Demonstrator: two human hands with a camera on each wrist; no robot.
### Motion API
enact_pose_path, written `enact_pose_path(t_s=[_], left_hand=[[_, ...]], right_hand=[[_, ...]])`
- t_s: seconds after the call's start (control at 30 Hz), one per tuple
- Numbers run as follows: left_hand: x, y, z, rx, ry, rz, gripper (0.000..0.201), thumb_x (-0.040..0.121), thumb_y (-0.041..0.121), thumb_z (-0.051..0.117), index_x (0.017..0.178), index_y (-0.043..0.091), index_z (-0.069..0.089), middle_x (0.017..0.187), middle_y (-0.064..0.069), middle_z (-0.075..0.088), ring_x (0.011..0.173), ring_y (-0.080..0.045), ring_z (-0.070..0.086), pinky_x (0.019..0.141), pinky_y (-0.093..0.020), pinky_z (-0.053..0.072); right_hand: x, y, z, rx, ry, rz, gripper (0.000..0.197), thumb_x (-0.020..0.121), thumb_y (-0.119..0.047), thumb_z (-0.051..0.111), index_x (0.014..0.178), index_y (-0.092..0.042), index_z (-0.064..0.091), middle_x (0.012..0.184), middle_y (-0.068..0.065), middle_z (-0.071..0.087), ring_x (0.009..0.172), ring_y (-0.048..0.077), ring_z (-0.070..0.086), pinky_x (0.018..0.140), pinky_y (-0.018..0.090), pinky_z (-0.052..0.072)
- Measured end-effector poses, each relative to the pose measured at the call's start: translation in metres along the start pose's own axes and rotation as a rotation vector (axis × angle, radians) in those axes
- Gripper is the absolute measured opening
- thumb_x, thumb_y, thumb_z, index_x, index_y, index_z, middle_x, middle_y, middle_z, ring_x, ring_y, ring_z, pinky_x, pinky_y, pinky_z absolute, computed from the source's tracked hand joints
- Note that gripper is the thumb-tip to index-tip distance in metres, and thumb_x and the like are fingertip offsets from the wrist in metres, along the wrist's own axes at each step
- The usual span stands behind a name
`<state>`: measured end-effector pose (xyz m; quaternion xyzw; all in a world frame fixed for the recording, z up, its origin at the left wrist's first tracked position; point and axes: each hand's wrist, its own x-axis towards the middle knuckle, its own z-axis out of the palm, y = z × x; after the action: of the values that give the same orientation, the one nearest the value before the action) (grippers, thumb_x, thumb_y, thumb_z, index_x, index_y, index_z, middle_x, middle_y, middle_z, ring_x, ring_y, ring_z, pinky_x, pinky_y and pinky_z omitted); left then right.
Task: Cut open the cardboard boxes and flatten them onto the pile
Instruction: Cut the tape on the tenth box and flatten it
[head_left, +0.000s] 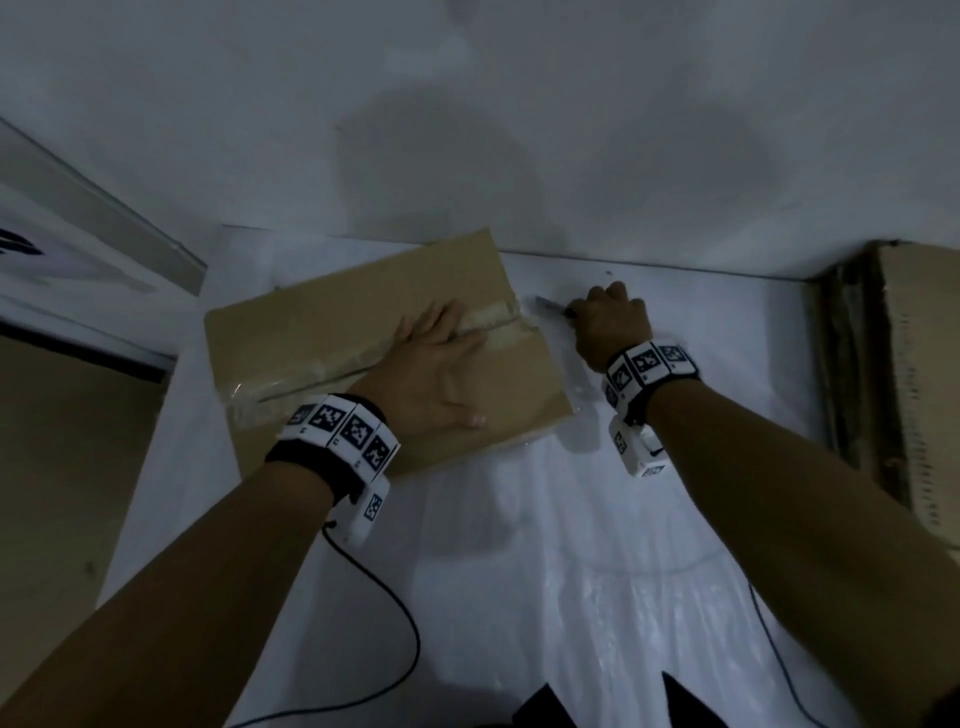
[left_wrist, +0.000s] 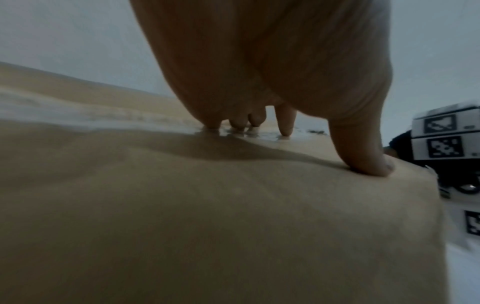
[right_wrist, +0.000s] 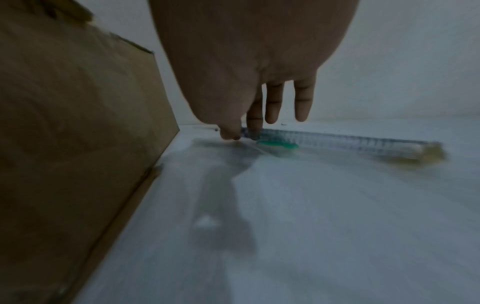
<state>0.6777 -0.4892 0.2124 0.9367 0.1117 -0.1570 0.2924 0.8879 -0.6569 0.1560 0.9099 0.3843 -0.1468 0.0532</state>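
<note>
Left hand (head_left: 434, 370) flat on box (head_left: 332, 332); right hand (head_left: 613, 325) apparently pinching cutter (right_wrist: 337, 142).

Right wrist view is pretty smeared: the utility knife (right_wrist: 337, 144) is a blurry clear-ish bar with a green bit, and I can't make out a blade. From the head camera the right hand (head_left: 613, 325) covers nearly all of it, only a thin dark tip pokes out, too small to read. The left hand (head_left: 431, 374) hides a stretch of the taped seam on the cardboard box (head_left: 322, 322). In the left wrist view the palm blocks most of the fingers (left_wrist: 285, 123), and the box runs off the bottom edge. The flattened cardboard pile (head_left: 914, 384) is chopped by the right edge, dim, layers uncountable.
</note>
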Motion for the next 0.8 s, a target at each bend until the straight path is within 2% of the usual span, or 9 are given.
enact_pose_path(t_s=[0.13, 0.23, 0.3, 0.33, 0.43, 0.53, 0.63, 0.7, 0.8], left_hand=[[-0.021, -0.021, -0.018, -0.166, 0.167, -0.005, 0.072, 0.077, 0.032, 0.08, 0.14, 0.016, 0.049, 0.159, -0.005, 0.02, 0.146, -0.012, 0.007, 0.118, -0.027, 0.008], [-0.048, -0.053, -0.034, -0.095, 0.266, -0.122, 0.069, 0.076, 0.034, 0.08, 0.135, 0.012, 0.053, 0.156, -0.01, 0.029, 0.146, -0.024, 0.018, 0.119, -0.035, 0.017], [-0.074, -0.074, -0.044, -0.114, 0.306, -0.239, 0.074, 0.073, 0.038, 0.081, 0.136, 0.012, 0.053, 0.154, -0.01, 0.031, 0.145, -0.026, 0.021, 0.117, -0.036, 0.017], [-0.089, -0.085, -0.047, -0.128, 0.317, -0.259, 0.079, 0.069, 0.049, 0.079, 0.134, 0.011, 0.054, 0.151, -0.011, 0.035, 0.143, -0.028, 0.025, 0.118, -0.039, 0.019], [-0.126, -0.116, -0.042, -0.193, 0.385, -0.223, 0.095, 0.054, 0.07, 0.064, 0.126, 0.007, 0.061, 0.139, -0.013, 0.046, 0.133, -0.031, 0.04, 0.11, -0.052, 0.034], [-0.15, -0.131, -0.04, -0.263, 0.384, -0.291, 0.103, 0.047, 0.073, 0.066, 0.135, 0.019, 0.055, 0.155, -0.001, 0.027, 0.144, -0.018, 0.019, 0.118, -0.044, 0.02], [-0.153, -0.14, -0.036, -0.273, 0.301, -0.346, 0.101, 0.057, 0.058, 0.085, 0.144, 0.03, 0.043, 0.162, 0.004, 0.005, 0.149, -0.023, 0.005, 0.119, -0.049, 0.016], [-0.151, -0.145, -0.036, -0.29, 0.293, -0.33, 0.099, 0.06, 0.049, 0.087, 0.146, 0.031, 0.041, 0.163, 0.004, 0.0, 0.149, -0.027, 0.002, 0.117, -0.055, 0.018], [-0.15, -0.149, -0.035, -0.284, 0.26, -0.334, 0.1, 0.061, 0.049, 0.086, 0.147, 0.035, 0.037, 0.163, 0.003, -0.003, 0.149, -0.031, 0.001, 0.115, -0.059, 0.018]], right_hand=[[-0.012, -0.01, -0.028, 0.445, 0.207, 0.108, 0.031, 0.097, -0.007, 0.036, 0.124, -0.002, 0.052, 0.114, 0.023, 0.055, 0.1, 0.039, 0.056, 0.081, 0.044, 0.046], [-0.022, -0.04, -0.068, 0.543, 0.371, -0.1, 0.03, 0.098, -0.009, 0.039, 0.122, -0.003, 0.055, 0.108, 0.021, 0.058, 0.092, 0.034, 0.059, 0.078, 0.042, 0.049], [-0.034, -0.076, -0.094, 0.515, 0.264, -0.329, 0.032, 0.101, -0.019, 0.042, 0.131, -0.017, 0.055, 0.121, 0.011, 0.061, 0.101, 0.024, 0.058, 0.089, 0.036, 0.047], [-0.04, -0.098, -0.104, 0.461, 0.168, -0.416, 0.032, 0.103, -0.026, 0.04, 0.132, -0.023, 0.053, 0.126, 0.008, 0.061, 0.105, 0.024, 0.058, 0.09, 0.034, 0.044], [-0.055, -0.168, -0.111, 0.228, 0.006, -0.605, 0.031, 0.104, -0.031, 0.034, 0.129, -0.021, 0.05, 0.124, 0.009, 0.061, 0.098, 0.032, 0.06, 0.073, 0.035, 0.041], [-0.064, -0.234, -0.101, 0.036, -0.05, -0.748, 0.031, 0.104, -0.027, 0.036, 0.131, -0.017, 0.046, 0.128, 0.012, 0.053, 0.099, 0.032, 0.058, 0.067, 0.033, 0.032], [-0.07, -0.28, -0.093, 0.008, -0.118, -0.793, 0.037, 0.104, -0.033, 0.037, 0.136, -0.016, 0.044, 0.132, 0.012, 0.052, 0.112, 0.031, 0.055, 0.074, 0.035, 0.037], [-0.07, -0.299, -0.089, -0.015, -0.152, -0.79, 0.042, 0.103, -0.036, 0.038, 0.139, -0.016, 0.044, 0.136, 0.011, 0.052, 0.115, 0.031, 0.054, 0.079, 0.035, 0.04], [-0.067, -0.311, -0.082, -0.059, -0.117, -0.778, 0.044, 0.102, -0.042, 0.037, 0.139, -0.019, 0.043, 0.132, 0.011, 0.055, 0.108, 0.033, 0.058, 0.074, 0.035, 0.041]])
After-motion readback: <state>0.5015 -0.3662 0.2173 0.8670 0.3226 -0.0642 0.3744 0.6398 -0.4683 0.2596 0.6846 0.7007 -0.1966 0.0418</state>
